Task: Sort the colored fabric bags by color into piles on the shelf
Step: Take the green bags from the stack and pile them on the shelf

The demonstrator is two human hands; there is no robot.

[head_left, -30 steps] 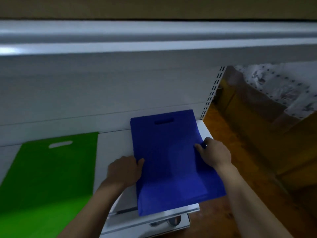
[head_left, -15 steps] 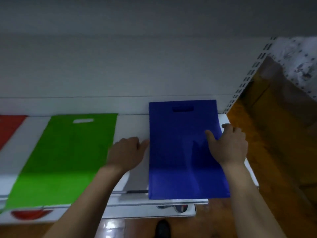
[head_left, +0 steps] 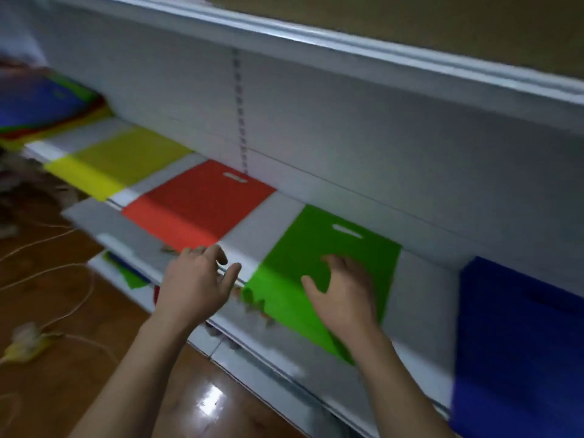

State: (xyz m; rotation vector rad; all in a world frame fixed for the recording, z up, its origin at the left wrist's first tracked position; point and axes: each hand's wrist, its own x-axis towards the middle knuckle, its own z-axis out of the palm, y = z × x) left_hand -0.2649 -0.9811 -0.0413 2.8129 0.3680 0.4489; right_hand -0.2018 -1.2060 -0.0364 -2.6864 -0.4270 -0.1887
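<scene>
A long white shelf (head_left: 284, 213) was seen running diagonally across the head view, with motion blur throughout. Four fabric bags were laid flat on it in a spaced row, each apart from its neighbour. At the far right, the blue bag (head_left: 518, 336) was seen cut off by the frame edge. Next to it on the left lay the green bag (head_left: 316, 248), its handle slot toward the back panel. Further left lay the red bag (head_left: 202, 200), then the yellow bag (head_left: 120, 159). A mixed stack of unsorted bags (head_left: 44, 105) was noted at the far left end, blurred. On the wooden floor (head_left: 63, 311) below, a pale cord (head_left: 63, 270) was seen.

The right hand (head_left: 344, 298) was held over the near part of the green bag, fingers spread and loosely bent, gripping nothing; contact could not be judged. The left hand (head_left: 196, 279) was held over the shelf's front edge between red and green bags, fingers relaxed, empty.
</scene>
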